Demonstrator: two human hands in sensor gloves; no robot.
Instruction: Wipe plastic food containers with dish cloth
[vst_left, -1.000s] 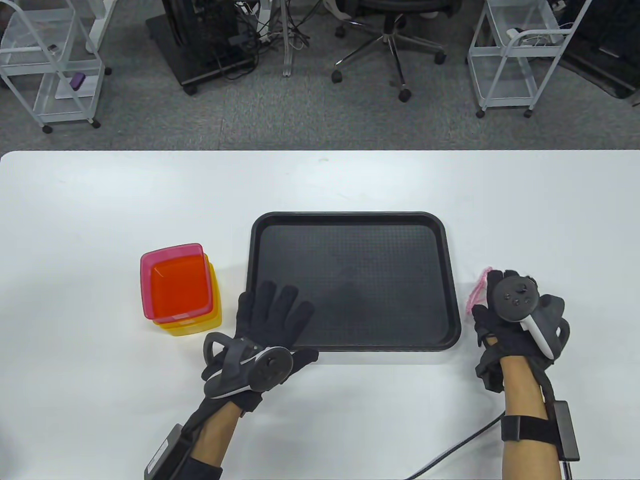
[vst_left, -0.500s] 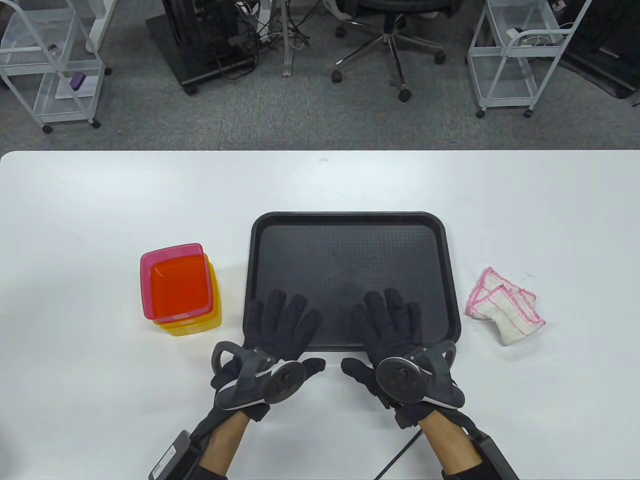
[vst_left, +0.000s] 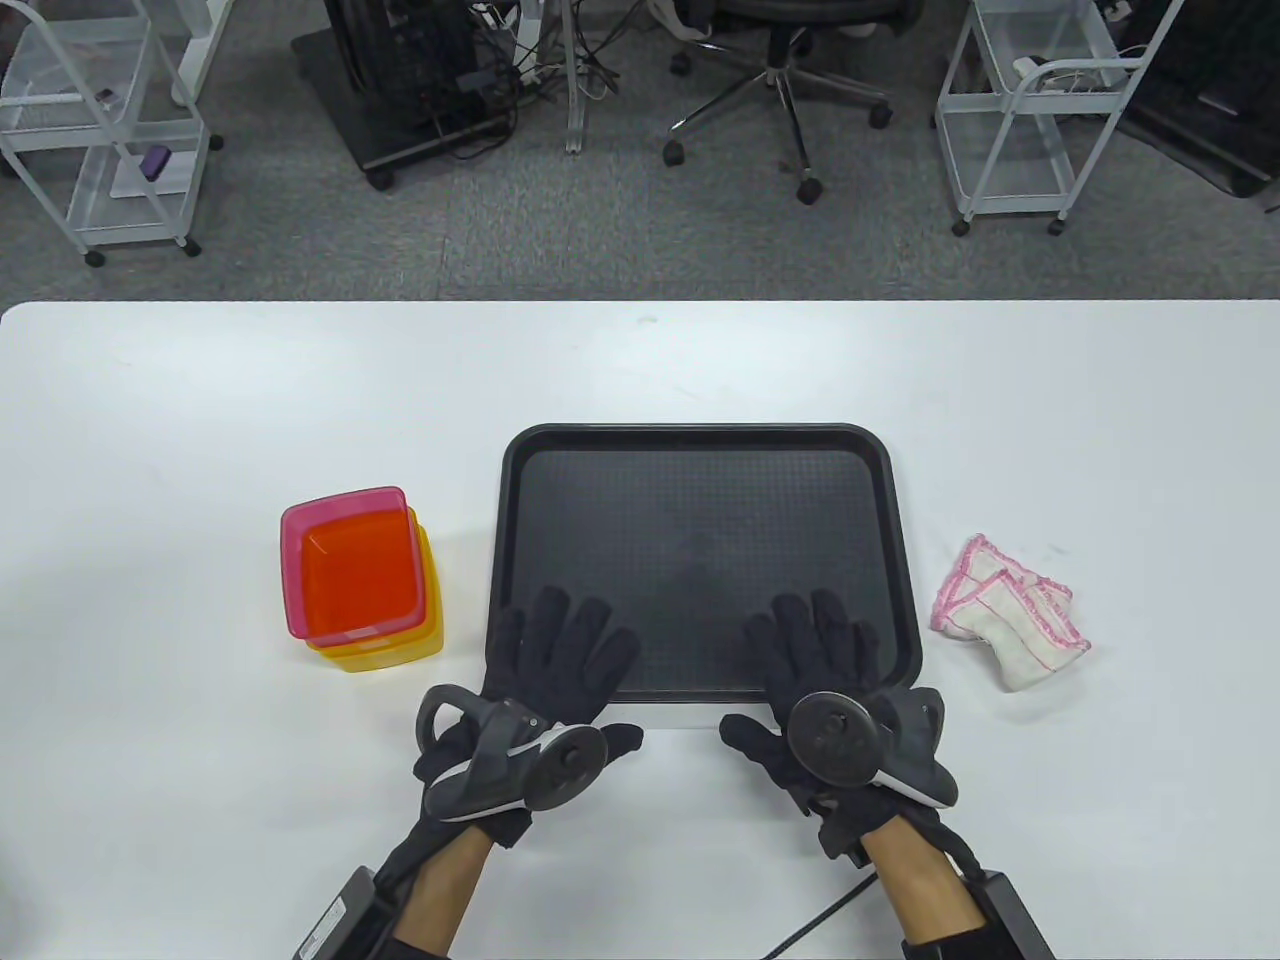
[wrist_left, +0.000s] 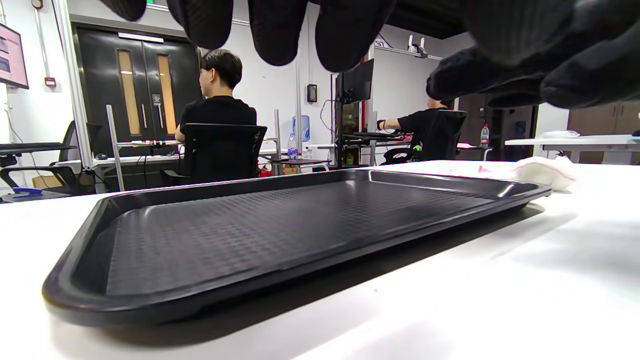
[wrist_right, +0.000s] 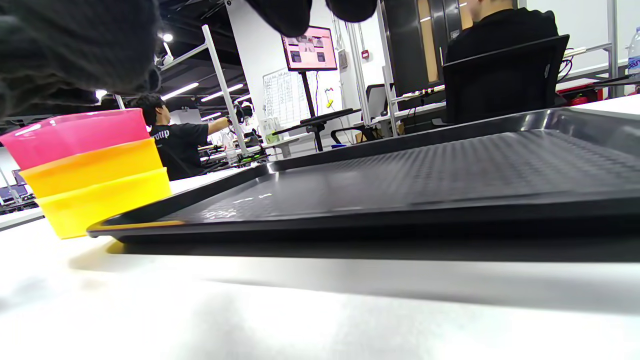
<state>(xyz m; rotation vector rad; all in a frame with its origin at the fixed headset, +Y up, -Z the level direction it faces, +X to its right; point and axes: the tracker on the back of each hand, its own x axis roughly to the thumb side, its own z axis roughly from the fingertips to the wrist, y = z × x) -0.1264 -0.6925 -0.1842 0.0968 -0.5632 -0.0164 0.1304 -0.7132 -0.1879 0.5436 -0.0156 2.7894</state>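
Observation:
A stack of plastic containers (vst_left: 360, 580), pink on top of orange and yellow, stands left of the black tray (vst_left: 700, 450); it also shows in the right wrist view (wrist_right: 90, 170). A white dish cloth (vst_left: 1010, 615) with pink stitching lies crumpled right of the tray, and shows in the left wrist view (wrist_left: 542, 172). My left hand (vst_left: 565, 650) is open, fingers spread over the tray's near left corner. My right hand (vst_left: 815, 650) is open, fingers spread over the tray's near right part. Both hands are empty.
The tray (wrist_left: 300, 225) holds nothing. Beyond the white table's (vst_left: 200, 400) far edge are an office chair (vst_left: 790, 60) and wire carts (vst_left: 90, 120) on the grey floor.
My right hand let go of the cloth at the right and moved left to the tray's near edge, then shifted slightly right. My left hand barely moved.

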